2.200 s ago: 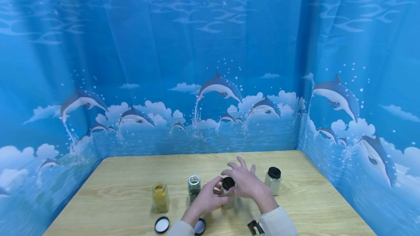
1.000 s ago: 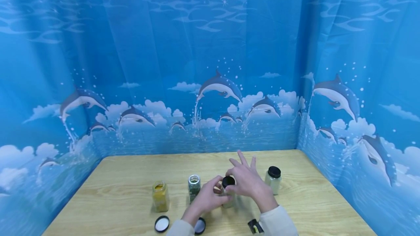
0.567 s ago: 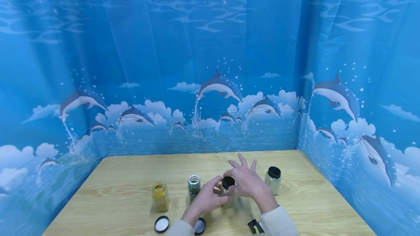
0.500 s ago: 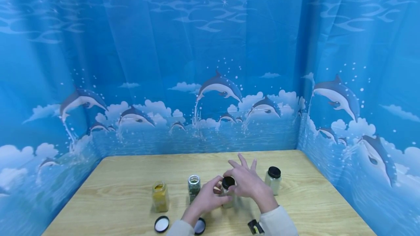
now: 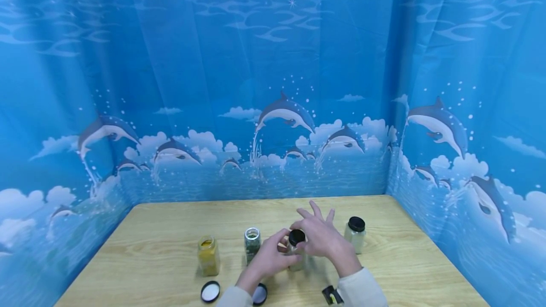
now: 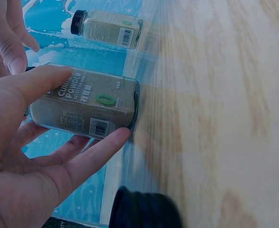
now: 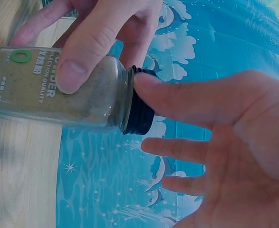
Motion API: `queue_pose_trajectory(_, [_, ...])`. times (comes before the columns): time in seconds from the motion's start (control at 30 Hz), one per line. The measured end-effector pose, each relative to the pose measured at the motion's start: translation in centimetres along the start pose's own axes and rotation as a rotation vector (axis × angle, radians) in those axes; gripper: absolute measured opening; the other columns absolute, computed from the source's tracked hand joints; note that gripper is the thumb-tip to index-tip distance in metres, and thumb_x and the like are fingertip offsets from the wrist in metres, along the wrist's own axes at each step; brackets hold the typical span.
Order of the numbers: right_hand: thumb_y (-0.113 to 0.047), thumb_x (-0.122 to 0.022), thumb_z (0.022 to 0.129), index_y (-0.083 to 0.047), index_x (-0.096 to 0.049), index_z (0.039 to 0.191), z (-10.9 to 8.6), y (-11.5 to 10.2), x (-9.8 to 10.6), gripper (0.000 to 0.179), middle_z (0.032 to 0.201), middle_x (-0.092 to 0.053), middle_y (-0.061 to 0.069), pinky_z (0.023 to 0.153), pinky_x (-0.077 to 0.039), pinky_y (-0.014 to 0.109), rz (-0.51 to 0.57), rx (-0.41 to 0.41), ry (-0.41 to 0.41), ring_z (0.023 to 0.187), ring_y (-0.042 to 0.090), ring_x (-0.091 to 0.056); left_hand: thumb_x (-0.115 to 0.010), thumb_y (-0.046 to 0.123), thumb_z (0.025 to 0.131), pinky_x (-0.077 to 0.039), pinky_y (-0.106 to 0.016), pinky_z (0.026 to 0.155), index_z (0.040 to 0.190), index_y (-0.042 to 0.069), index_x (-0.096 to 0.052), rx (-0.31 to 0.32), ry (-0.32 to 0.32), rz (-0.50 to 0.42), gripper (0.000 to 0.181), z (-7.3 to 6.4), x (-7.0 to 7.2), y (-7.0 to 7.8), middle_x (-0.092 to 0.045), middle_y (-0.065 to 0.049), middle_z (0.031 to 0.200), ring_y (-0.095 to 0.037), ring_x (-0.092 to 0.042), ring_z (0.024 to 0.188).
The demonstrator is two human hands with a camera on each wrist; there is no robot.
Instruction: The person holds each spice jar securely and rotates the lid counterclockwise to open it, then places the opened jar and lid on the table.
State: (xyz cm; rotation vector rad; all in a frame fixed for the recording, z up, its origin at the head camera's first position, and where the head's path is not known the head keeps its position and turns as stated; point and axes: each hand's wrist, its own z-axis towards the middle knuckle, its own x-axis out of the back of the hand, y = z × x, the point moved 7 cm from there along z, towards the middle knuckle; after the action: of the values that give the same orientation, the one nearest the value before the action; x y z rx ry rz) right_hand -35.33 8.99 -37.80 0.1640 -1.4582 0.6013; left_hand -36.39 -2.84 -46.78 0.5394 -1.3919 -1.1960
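A clear glass jar of cumin powder (image 6: 115, 97) stands on the table between both hands, its label reading "cumin powder" in the left wrist view. My left hand (image 5: 273, 256) grips the jar's body, thumb on one side and fingers on the other. A black lid (image 7: 141, 111) sits on the jar's neck. My right hand (image 5: 322, 237) pinches that lid between thumb and index finger, while its other fingers stick out away from the jar. In the right wrist view the thumb lies on the lid's side.
An uncovered jar of yellow powder (image 5: 208, 259) and an uncovered jar of green contents (image 5: 252, 246) stand left. Two black lids, one left (image 5: 211, 292) and one right (image 5: 259, 294), lie in front. A black-capped jar (image 5: 356, 236) and a small dark object (image 5: 332, 295) are right.
The right hand's fingers have shifted slightly back and forth about the lid, and now look much as they did half a second ago. The left hand keeps its grip on the jar.
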Motion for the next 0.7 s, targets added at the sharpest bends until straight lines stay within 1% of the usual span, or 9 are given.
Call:
queue_pose_trajectory(0.13, [-0.033, -0.088, 0.079, -0.017, -0.075, 0.118, 0.04, 0.08, 0.07, 0.044, 0.156, -0.05, 0.018, 0.103, -0.006, 0.095, -0.02, -0.015, 0.007, 0.154, 0.053, -0.02, -0.085, 0.02, 0.082, -0.062, -0.047, 0.084, 0.119, 0.022, -0.066, 0.01, -0.006, -0.008, 0.042, 0.0, -0.01, -0.07, -0.066, -0.007, 0.106, -0.027, -0.07, 0.101])
queue_pose_trajectory(0.3, [-0.044, -0.087, 0.078, -0.016, -0.077, 0.111, 0.05, 0.14, 0.43, 0.044, 0.152, -0.054, 0.018, 0.104, -0.009, 0.094, -0.071, -0.044, 0.061, 0.153, 0.052, -0.024, -0.086, 0.022, 0.082, -0.063, -0.046, 0.085, 0.116, 0.022, -0.065, 0.024, -0.012, -0.005, 0.04, 0.07, -0.05, -0.14, -0.067, -0.007, 0.105, -0.028, -0.071, 0.103])
queue_pose_trajectory(0.47, [-0.046, -0.088, 0.077, -0.016, -0.078, 0.103, 0.04, 0.07, 0.72, 0.042, 0.15, -0.056, 0.018, 0.104, -0.009, 0.094, -0.081, -0.052, 0.09, 0.153, 0.052, -0.026, -0.086, 0.023, 0.082, -0.063, -0.045, 0.085, 0.115, 0.023, -0.065, 0.034, -0.011, -0.005, 0.039, 0.1, -0.05, -0.25, -0.068, -0.007, 0.107, -0.028, -0.071, 0.103])
queue_pose_trajectory(0.7, [-0.043, -0.09, 0.075, -0.017, -0.079, 0.095, 0.05, 0.06, 0.66, 0.035, 0.149, -0.057, 0.018, 0.105, -0.009, 0.093, -0.069, -0.045, 0.112, 0.153, 0.052, -0.026, -0.086, 0.022, 0.082, -0.063, -0.045, 0.084, 0.113, 0.023, -0.065, 0.037, -0.007, -0.004, 0.038, 0.0, -0.06, -0.27, -0.067, -0.007, 0.107, -0.028, -0.071, 0.103])
